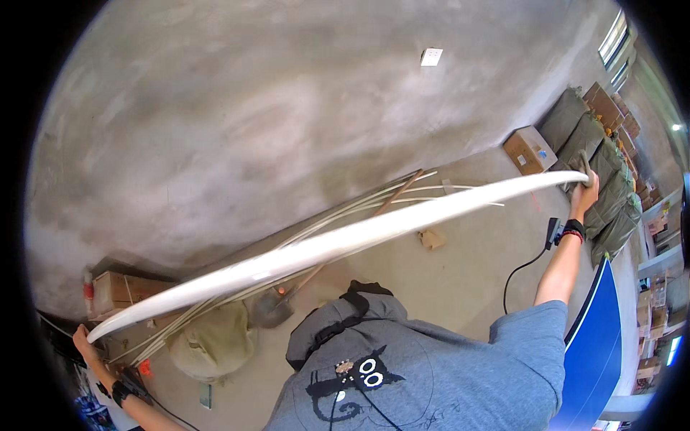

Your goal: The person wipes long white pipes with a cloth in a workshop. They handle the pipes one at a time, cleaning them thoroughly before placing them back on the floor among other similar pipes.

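Observation:
A long white pipe or tube (345,237) stretches across the view in front of me, bowed by the lens. My left hand (85,345) grips its end at the lower left. The other end is in my right hand (585,194), at the upper right, with that arm stretched out. Each wrist wears a black band. A dark device (553,233) with a black cable sits by the right wrist. Whether the pipe touches anything besides my hands I cannot tell.
Thin white strips (345,207) and a shovel (272,308) lie along the concrete wall (242,108). A pale green sack (213,339) sits lower left. Cardboard box (528,151), stacked dark green sacks (585,134) and a blue table top (598,334) stand to the right.

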{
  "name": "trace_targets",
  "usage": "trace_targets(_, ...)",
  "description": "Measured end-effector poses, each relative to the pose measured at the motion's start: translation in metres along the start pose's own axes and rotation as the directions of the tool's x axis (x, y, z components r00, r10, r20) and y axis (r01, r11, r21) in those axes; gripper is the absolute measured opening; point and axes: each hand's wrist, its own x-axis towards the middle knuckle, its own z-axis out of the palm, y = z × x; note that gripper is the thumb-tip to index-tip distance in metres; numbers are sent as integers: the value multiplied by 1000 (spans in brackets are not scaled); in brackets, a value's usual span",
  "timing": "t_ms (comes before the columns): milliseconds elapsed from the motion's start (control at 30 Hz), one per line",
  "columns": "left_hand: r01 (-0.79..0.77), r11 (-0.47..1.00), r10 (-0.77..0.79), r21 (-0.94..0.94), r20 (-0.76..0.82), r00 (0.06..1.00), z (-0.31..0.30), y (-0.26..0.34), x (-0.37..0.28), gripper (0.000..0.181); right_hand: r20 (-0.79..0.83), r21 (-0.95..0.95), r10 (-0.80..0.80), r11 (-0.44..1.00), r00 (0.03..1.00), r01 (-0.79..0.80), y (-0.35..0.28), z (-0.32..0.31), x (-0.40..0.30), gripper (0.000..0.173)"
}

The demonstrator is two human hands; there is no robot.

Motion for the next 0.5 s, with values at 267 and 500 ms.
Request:
trace_targets(267, -239, 882, 192, 405, 153, 969, 64, -43, -1, 25, 87, 231, 825, 529, 559, -817, 82, 11, -72, 22)
trace_targets(500, 12, 971, 22, -238, 140, 990, 176, 178, -83, 34, 558, 771, 720, -266, 412, -578, 54, 21, -71, 32)
